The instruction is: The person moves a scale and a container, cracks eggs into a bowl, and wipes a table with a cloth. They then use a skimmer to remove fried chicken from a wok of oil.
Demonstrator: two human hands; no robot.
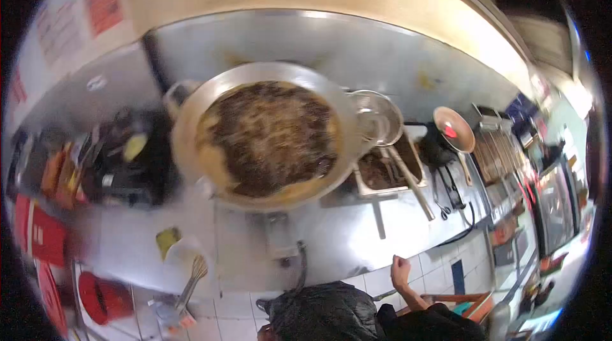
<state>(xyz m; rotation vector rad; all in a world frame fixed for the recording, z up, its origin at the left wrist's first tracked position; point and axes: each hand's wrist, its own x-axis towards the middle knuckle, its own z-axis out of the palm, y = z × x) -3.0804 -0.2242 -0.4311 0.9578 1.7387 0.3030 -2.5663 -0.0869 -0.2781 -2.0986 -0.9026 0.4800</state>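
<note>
My right hand [400,271] is held in front of the counter's near edge, with its fingers curled and nothing visible in them. Only a sliver of my left hand [265,333] shows at the bottom edge, beside a wrinkled black plastic sheet or apron [328,312] over my front; its fingers are hidden. Ahead sits a large metal pan [290,73] with dark pieces in bubbling brown liquid [274,134]. To its right, a long-handled strainer [376,118] rests by a rectangular metal tray [382,191] with dark contents. Neither hand touches these.
A steel counter [338,239] runs across the view. A smaller pan [456,127] and black-handled tools [449,188] lie farther right. At lower left are a whisk [199,271], a green-yellow sponge-like item [167,240] and a red container [105,296]. Racks [497,150] stand at right.
</note>
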